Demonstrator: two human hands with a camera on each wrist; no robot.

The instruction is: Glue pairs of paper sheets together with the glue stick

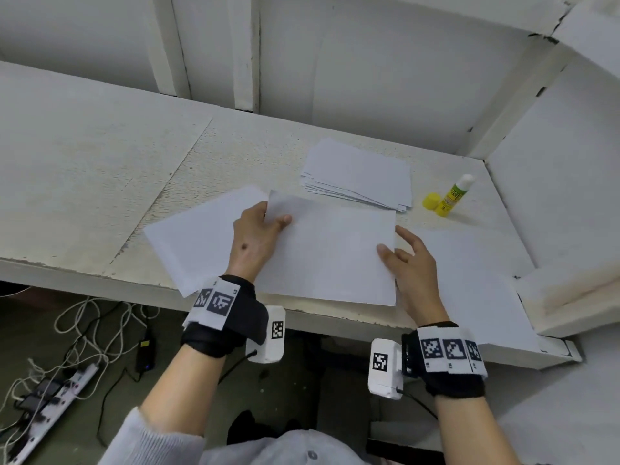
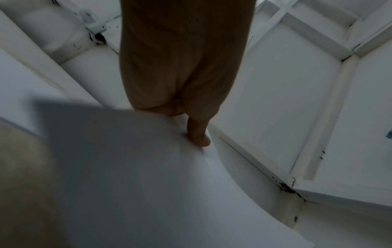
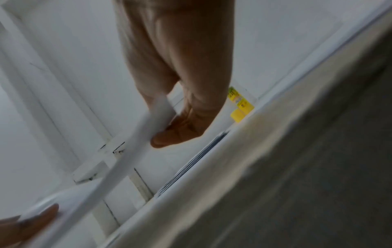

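A white paper sheet (image 1: 328,253) is held just above the table's near edge, slightly bowed. My left hand (image 1: 268,218) pinches its far left corner, thumb on top; the left wrist view shows that thumb (image 2: 198,134) pressing the curved sheet (image 2: 148,167). My right hand (image 1: 394,248) pinches the right edge, thumb on top, and in the right wrist view the sheet's edge (image 3: 146,132) passes between thumb and fingers (image 3: 180,132). A second sheet (image 1: 194,236) lies under it to the left. The glue stick (image 1: 454,194) stands uncapped at the far right, its yellow cap (image 1: 431,200) beside it.
A fanned stack of sheets (image 1: 359,176) lies behind the held sheet. Another sheet (image 1: 476,273) lies flat on the right. White walls (image 1: 553,169) close off the table's back and right. Cables and a power strip (image 1: 53,394) are on the floor, lower left.
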